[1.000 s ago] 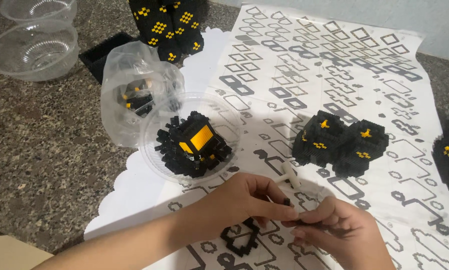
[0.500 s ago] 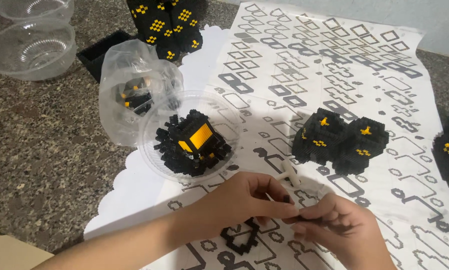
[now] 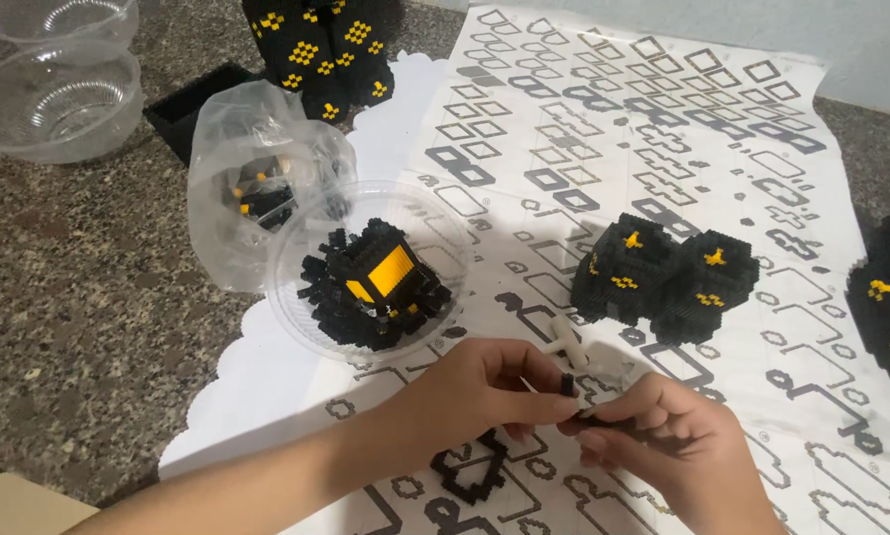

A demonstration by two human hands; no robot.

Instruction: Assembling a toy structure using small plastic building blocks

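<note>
My left hand (image 3: 484,391) and my right hand (image 3: 668,446) meet low in the head view, over the printed instruction sheet (image 3: 603,168). Together they pinch a small black brick piece (image 3: 570,388) between the fingertips. A white brick-separator tool (image 3: 570,342) lies just beyond the fingers. Left of the hands, a clear plastic bowl (image 3: 296,297) holds a heap of black bricks with a yellow-faced block (image 3: 375,282).
A black assembled block pair with yellow marks (image 3: 663,277) sits right of centre. A clear bag of bricks (image 3: 252,193), a tall black-and-yellow build (image 3: 321,50), empty clear bowls (image 3: 49,94) and another black build (image 3: 886,297) stand around on the speckled stone counter.
Both hands stayed together over the sheet, the fingers shifting slightly around the small black piece. Nothing else has moved.
</note>
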